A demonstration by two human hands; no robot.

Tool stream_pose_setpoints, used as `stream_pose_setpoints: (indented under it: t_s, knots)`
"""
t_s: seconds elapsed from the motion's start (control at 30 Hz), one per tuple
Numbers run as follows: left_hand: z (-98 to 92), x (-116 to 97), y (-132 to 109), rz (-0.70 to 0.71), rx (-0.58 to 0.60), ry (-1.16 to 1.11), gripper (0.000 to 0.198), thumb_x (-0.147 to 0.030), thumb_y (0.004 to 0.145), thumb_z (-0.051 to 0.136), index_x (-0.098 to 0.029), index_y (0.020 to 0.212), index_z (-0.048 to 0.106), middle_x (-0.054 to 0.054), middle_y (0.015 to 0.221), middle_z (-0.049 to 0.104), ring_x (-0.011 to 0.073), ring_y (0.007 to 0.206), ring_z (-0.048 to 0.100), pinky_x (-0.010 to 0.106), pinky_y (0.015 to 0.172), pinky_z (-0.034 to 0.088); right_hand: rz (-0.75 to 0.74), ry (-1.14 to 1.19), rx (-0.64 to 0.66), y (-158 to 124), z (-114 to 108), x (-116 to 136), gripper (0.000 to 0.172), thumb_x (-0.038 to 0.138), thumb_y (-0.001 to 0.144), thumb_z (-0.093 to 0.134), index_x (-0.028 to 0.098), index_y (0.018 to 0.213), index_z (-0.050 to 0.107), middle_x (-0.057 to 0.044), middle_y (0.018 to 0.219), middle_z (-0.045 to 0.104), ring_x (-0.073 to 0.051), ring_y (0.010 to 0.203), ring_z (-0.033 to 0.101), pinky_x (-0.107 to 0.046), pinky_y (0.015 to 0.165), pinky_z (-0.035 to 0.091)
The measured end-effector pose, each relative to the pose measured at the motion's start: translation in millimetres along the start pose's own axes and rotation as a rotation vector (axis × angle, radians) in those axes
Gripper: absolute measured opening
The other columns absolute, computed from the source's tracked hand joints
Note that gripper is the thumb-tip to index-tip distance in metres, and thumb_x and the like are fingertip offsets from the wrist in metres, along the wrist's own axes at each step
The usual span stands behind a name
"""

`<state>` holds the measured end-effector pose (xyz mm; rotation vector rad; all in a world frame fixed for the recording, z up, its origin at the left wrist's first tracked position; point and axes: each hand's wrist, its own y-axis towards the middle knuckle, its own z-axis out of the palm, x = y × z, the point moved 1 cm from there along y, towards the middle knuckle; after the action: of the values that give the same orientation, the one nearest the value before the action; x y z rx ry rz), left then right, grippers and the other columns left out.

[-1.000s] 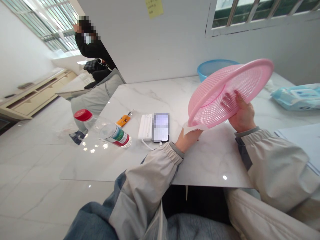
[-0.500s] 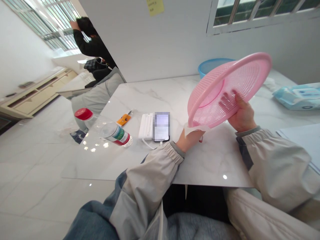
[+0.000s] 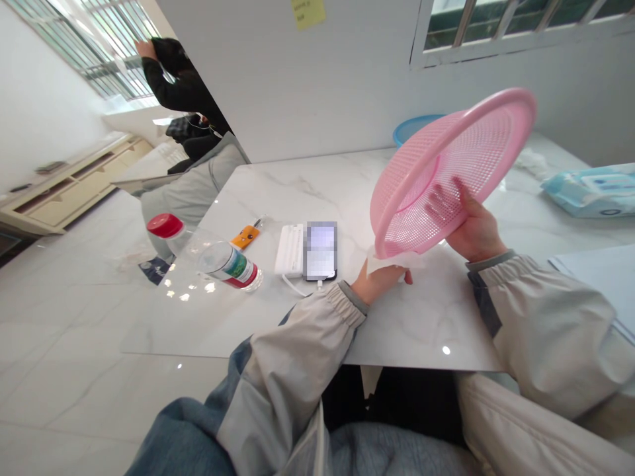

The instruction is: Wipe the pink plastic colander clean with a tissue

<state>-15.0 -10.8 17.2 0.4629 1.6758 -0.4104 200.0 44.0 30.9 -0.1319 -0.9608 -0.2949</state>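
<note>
My right hand (image 3: 471, 228) holds a round pink plastic mesh basket (image 3: 461, 152) tilted up off the table, its fingers spread behind the mesh. My left hand (image 3: 380, 283) pinches a white wipe (image 3: 391, 262) against the basket's lower rim. Both sleeves are pale grey and gathered at the wrists. The part of the wipe under the rim is hidden.
A white marble table (image 3: 307, 192) carries a phone (image 3: 321, 251), a white power bank (image 3: 288, 251), a small orange item (image 3: 245, 237) and a red-capped water bottle (image 3: 228, 268) on its side. Behind stand a blue basin (image 3: 414, 129) and a wet-wipes pack (image 3: 590, 192). A person (image 3: 181, 82) stands far left.
The pink basket has risen and tilted more steeply, with its far rim higher. My right hand has shifted slightly left. My left hand stays at the lower rim with the wipe.
</note>
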Motion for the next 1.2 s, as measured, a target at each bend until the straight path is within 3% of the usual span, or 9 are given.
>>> stream_pose_setpoints:
  t_s: [0.23,0.43,0.63,0.8,1.03,1.2]
  knots:
    - [3.3,5.3,3.0,0.067,0.016,-0.092,0.041,-0.032,0.099,0.068,-0.018,0.06,0.067,0.004,0.066,0.069,0.0165,0.078,0.067,0.032,0.098,0.058,0.034,-0.018,0.032,-4.8,5.4,1.4,0.013,0.042,0.101,0.076,0.04,0.114,0.075,0.002,0.125,0.082,-0.024,0.137,0.073,-0.054,0.108,0.066]
    - [2.5,-2.7,2.0,0.057,0.031,-0.044,0.052,-0.043,0.104,0.064,-0.019,0.058,0.069,0.008,0.071,0.072,0.0196,0.086,0.069,0.037,0.109,0.057,0.072,0.027,0.08,-7.7,6.8,2.6,0.023,0.043,0.098,0.082,0.038,0.12,0.075,-0.003,0.132,0.081,-0.026,0.139,0.072,-0.052,0.107,0.066]
    - [2.3,-5.0,1.7,0.027,0.036,-0.055,0.053,-0.041,0.104,0.064,-0.019,0.056,0.066,0.006,0.068,0.07,0.0169,0.08,0.067,0.034,0.106,0.057,0.076,0.0,0.106,-7.0,6.2,1.3,0.021,0.047,0.1,0.079,0.041,0.12,0.075,0.0,0.131,0.081,-0.026,0.136,0.074,-0.057,0.106,0.066]
    - [2.9,-6.7,3.1,0.028,0.04,-0.05,0.048,-0.027,0.101,0.065,-0.019,0.053,0.062,0.003,0.062,0.065,0.0156,0.078,0.067,0.033,0.108,0.057,0.063,-0.009,0.07,-9.4,8.3,3.3,0.022,0.045,0.099,0.079,0.041,0.12,0.075,0.0,0.129,0.082,-0.027,0.136,0.074,-0.058,0.108,0.065]
    - [1.2,-3.6,2.1,-0.105,0.008,-0.03,0.04,-0.01,0.091,0.065,-0.019,0.053,0.057,-0.002,0.056,0.058,0.0132,0.066,0.06,0.03,0.088,0.057,-0.027,-0.06,0.033,-4.5,-0.8,5.3,0.022,0.045,0.09,0.083,0.039,0.11,0.075,0.001,0.117,0.084,-0.031,0.131,0.076,-0.061,0.101,0.068]
    - [-2.6,-6.0,-5.0,-0.033,-0.065,-0.074,0.045,-0.017,0.089,0.072,-0.019,0.05,0.051,-0.003,0.052,0.052,0.0098,0.057,0.053,0.028,0.075,0.051,-0.094,-0.054,-0.044,1.3,-7.4,5.4,0.015,0.043,0.089,0.084,0.04,0.1,0.075,0.0,0.116,0.084,-0.032,0.132,0.074,-0.058,0.105,0.067]
